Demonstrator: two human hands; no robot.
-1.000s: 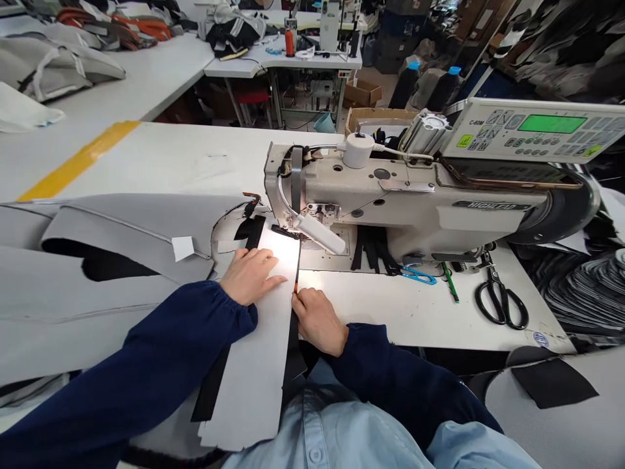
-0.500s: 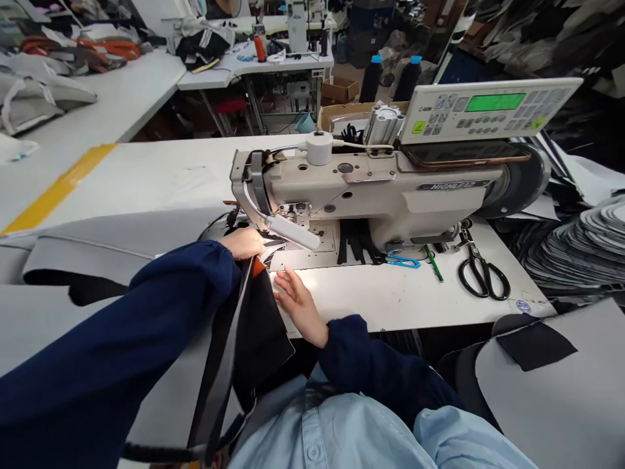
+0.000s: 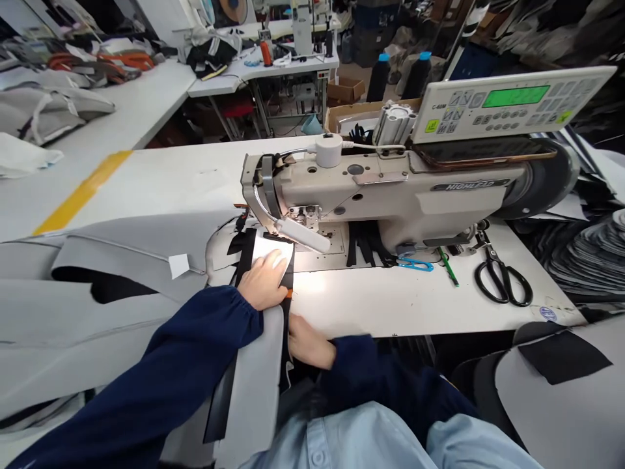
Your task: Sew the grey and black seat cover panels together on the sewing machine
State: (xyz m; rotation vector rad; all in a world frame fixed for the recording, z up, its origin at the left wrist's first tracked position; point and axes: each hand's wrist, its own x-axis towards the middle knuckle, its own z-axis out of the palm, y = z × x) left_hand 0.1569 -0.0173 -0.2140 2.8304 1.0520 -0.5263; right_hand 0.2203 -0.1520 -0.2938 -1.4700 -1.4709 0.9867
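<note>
My left hand (image 3: pixel 264 281) lies flat on a long grey fabric panel (image 3: pixel 256 384) with black edging, just in front of the sewing machine (image 3: pixel 390 189). Its fingers point toward the needle area, where the machine's lamp lights the panel brightly. From there the panel runs back over the table's front edge toward my lap. My right hand (image 3: pixel 310 342), slightly blurred, has its fingers curled at the panel's black right edge, near a small orange tab (image 3: pixel 289 294). Those fingertips are partly hidden.
Large grey fabric pieces (image 3: pixel 131 251) cover the table on the left. Black scissors (image 3: pixel 502 277), a green pen (image 3: pixel 448 267) and blue snips (image 3: pixel 415 264) lie to the right. A control panel (image 3: pixel 515 104) tops the machine. Stacked cut pieces (image 3: pixel 586 260) stand far right.
My left hand has gone from pinching near the needle to lying flat on the panel, now grey side up. My right hand, open before, has moved down to the panel's edge. The view has shifted slightly.
</note>
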